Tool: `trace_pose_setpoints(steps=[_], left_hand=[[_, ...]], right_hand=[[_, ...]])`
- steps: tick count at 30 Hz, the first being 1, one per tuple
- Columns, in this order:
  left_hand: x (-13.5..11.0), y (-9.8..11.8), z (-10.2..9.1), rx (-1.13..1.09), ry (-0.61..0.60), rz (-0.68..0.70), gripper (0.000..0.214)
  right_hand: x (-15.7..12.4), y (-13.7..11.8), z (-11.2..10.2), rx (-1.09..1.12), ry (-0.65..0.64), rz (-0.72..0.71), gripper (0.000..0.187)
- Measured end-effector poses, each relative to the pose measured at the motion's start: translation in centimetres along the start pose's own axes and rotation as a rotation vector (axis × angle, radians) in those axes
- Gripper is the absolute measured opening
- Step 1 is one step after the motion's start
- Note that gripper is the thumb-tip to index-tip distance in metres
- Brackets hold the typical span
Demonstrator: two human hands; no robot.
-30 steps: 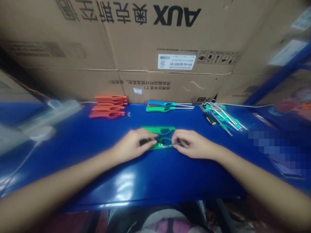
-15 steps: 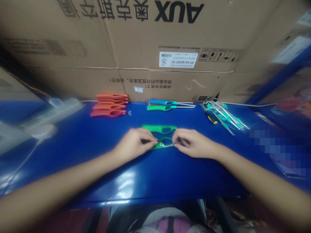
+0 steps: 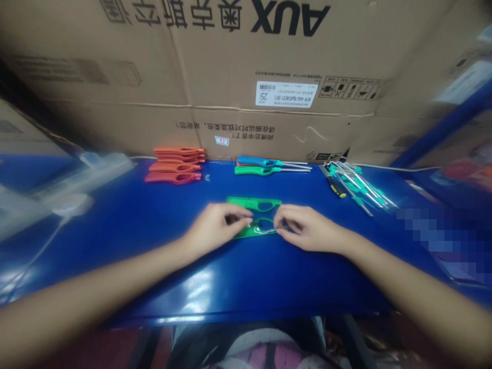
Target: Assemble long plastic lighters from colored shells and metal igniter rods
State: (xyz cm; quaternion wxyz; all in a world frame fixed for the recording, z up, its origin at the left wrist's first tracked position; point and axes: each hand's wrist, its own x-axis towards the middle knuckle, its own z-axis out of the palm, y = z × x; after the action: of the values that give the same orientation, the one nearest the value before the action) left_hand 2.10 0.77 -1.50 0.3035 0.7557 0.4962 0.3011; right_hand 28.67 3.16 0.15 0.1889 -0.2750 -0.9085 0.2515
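Two green plastic handle shells lie on the blue table (image 3: 230,277) in front of me. The near shell (image 3: 258,229) has a finger loop and lies between my hands. My left hand (image 3: 215,228) pinches its left end with curled fingers. My right hand (image 3: 303,225) pinches its right end, where a thin metal part seems to stick out. The far green shell (image 3: 253,203) lies loose just behind, touching neither hand that I can see.
At the back stand a stack of orange handle shells (image 3: 175,164), a blue and a green long-nosed lighter (image 3: 269,167), and a pile of teal-handled metal rods with a yellow-black screwdriver (image 3: 355,185). A large cardboard box (image 3: 246,77) walls the back. Blurred white objects (image 3: 69,184) sit left.
Both hands stay on the near green shell, with only slight finger shifts. The view has drifted a little.
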Motion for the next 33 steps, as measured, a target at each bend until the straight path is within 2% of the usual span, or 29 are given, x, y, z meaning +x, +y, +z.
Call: trace_pose_setpoints(steps=[4, 9, 15, 18, 21, 24, 28, 33], left_hand=[[0.2, -0.3, 0.0, 0.014, -0.026, 0.013, 0.016], [0.2, 0.0, -0.3, 0.117, -0.06, 0.136, 0.012], [-0.2, 0.4, -1.1, 0.231, -0.119, 0.371, 0.025], [-0.5, 0.5, -1.7, 0.396, -0.208, 0.521, 0.035], [-0.6, 0.4, -1.9, 0.554, -0.214, 0.613, 0.04], [-0.6, 0.2, -1.7, 0.598, -0.207, 0.642, 0.037], [-0.6, -0.1, -1.1, 0.592, -0.192, 0.64, 0.034], [-0.8, -0.1, -0.5, 0.569, -0.124, 0.681, 0.033]], right_hand=[[0.0, -0.1, 0.0, 0.002, -0.004, 0.001, 0.008], [0.0, -0.1, 0.2, -0.005, -0.001, 0.001, 0.008], [-0.2, -0.4, -0.3, -0.031, -0.023, -0.029, 0.002], [-0.5, -0.6, -0.9, -0.027, -0.056, -0.046, 0.01], [-0.7, -0.6, -0.9, -0.028, -0.051, -0.039, 0.015], [-0.6, -0.5, -0.6, -0.049, 0.005, -0.038, 0.016], [-0.2, -0.6, 0.2, -0.078, 0.057, 0.015, 0.005], [0.0, -0.5, 0.6, -0.076, 0.114, 0.062, 0.007]])
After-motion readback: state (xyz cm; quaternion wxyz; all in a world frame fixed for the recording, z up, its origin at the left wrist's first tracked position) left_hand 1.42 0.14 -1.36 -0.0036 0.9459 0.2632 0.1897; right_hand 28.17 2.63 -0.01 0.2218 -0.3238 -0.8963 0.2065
